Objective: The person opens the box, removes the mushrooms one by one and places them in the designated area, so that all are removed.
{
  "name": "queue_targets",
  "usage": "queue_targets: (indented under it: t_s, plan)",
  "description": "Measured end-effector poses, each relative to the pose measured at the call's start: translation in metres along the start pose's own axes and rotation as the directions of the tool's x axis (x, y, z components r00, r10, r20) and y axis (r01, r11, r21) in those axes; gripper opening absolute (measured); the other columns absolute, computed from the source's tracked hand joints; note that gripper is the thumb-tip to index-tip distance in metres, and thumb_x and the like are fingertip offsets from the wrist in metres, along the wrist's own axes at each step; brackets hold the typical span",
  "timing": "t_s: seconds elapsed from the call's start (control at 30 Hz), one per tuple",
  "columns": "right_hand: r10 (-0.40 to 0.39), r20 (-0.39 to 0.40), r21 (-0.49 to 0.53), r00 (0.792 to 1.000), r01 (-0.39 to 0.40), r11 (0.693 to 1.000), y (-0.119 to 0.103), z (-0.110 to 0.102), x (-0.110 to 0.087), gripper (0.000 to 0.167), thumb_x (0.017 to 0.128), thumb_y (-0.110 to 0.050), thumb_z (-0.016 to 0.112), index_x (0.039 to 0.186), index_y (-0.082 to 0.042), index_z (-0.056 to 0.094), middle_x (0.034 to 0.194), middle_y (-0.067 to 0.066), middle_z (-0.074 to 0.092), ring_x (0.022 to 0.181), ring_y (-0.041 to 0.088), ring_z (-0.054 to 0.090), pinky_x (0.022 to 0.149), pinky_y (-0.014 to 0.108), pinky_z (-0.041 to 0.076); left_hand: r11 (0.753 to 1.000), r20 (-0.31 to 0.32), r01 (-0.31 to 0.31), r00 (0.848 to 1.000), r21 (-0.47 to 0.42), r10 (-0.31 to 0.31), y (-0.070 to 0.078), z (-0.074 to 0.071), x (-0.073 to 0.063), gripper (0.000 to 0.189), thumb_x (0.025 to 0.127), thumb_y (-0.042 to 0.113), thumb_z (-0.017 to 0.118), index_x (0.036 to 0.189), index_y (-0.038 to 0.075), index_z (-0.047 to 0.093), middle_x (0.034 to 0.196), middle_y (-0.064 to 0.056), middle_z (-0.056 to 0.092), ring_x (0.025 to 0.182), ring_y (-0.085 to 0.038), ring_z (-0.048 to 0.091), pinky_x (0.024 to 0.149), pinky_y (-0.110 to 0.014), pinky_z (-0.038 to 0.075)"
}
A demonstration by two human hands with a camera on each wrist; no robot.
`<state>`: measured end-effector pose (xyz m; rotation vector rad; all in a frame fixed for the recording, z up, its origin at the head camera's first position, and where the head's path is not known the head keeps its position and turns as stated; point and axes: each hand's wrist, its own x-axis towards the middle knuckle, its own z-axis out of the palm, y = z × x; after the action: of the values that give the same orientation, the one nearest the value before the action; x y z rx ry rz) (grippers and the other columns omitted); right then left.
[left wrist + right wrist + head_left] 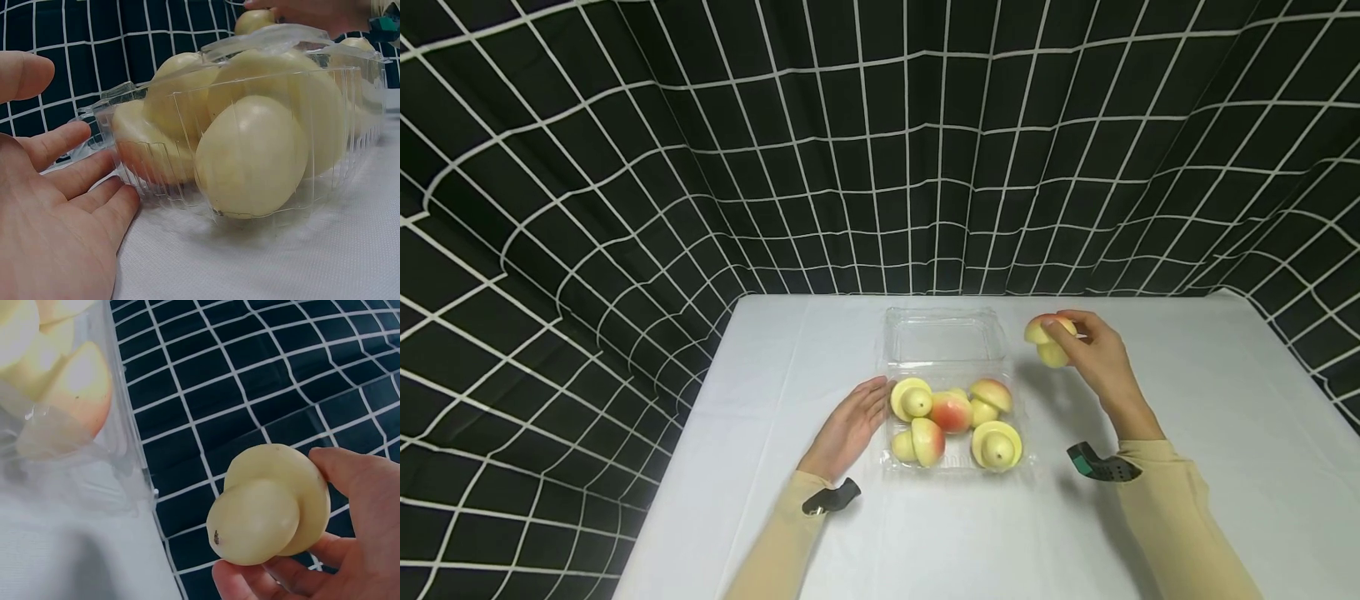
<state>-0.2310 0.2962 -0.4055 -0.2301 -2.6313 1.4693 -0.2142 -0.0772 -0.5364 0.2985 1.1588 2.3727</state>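
Note:
My right hand (1101,358) pinches a toy mushroom (1051,337) by its cap, held up to the right of a clear plastic box. In the right wrist view the mushroom's pale stem (253,522) faces the camera, with thumb and fingers around the cap's edge. The clear box (955,468) stands on the table with its lid (943,337) laid open at the back. Several yellow mushrooms with reddish caps (951,412) lie inside it, turned different ways. My left hand (850,427) lies at the box's left side, fingers straight, fingertips right at its wall (159,169).
A white cloth covers the table (790,350). Behind and on both sides hangs a black curtain (887,167) with a white grid. Black bands sit on both wrists, the left band (831,498) and the right band (1105,465), over tan sleeves.

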Motion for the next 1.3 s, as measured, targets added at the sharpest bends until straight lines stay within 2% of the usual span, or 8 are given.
queue_targets:
  t_s: [0.3,0.77,1.03,1.3]
  plan:
    - [0.042,0.028,0.006,0.999,-0.042,0.999,0.009,-0.002,0.004,0.070,0.098,-0.053,0.058,0.144,-0.001,0.049,0.128,0.016,0.055,0.084,-0.005,0.052,0.065,0.017,0.058,1.000,0.000,-0.003,1.000,-0.006,0.003,-0.001,0.000,0.000,0.055,0.113,0.027,0.025,0.158,-0.004,0.015,0.168,-0.021,0.018,0.159,-0.029,0.015,0.129,-0.029,0.025]
    - [0.093,0.030,0.014,0.995,-0.094,0.996,0.019,0.002,0.007,0.073,0.097,-0.056,0.059,0.143,0.000,0.049,0.131,0.021,0.055,0.080,-0.005,0.054,0.064,0.016,0.056,1.000,0.001,-0.001,1.000,0.006,0.001,-0.001,0.001,-0.001,0.055,0.113,0.027,0.025,0.158,-0.003,0.015,0.168,-0.020,0.018,0.159,-0.029,0.015,0.128,-0.027,0.028]
    - [0.142,0.040,-0.031,0.989,-0.141,0.990,0.027,0.003,0.006,0.078,0.096,-0.060,0.057,0.145,-0.001,0.048,0.131,0.021,0.056,0.080,-0.003,0.052,0.063,0.014,0.053,1.000,0.004,0.000,1.000,-0.003,0.000,0.000,0.001,0.000,0.056,0.113,0.026,0.024,0.158,-0.004,0.013,0.168,-0.021,0.016,0.159,-0.030,0.014,0.129,-0.029,0.025]
    - [0.184,0.069,-0.107,0.981,-0.176,0.978,0.037,0.004,0.004,0.084,0.095,-0.065,0.054,0.147,0.001,0.045,0.134,0.026,0.054,0.081,0.005,0.053,0.063,0.016,0.051,1.000,0.005,0.000,1.000,-0.014,0.000,0.000,0.001,0.000,0.055,0.113,0.026,0.025,0.158,-0.003,0.013,0.168,-0.021,0.016,0.159,-0.030,0.014,0.129,-0.029,0.025]
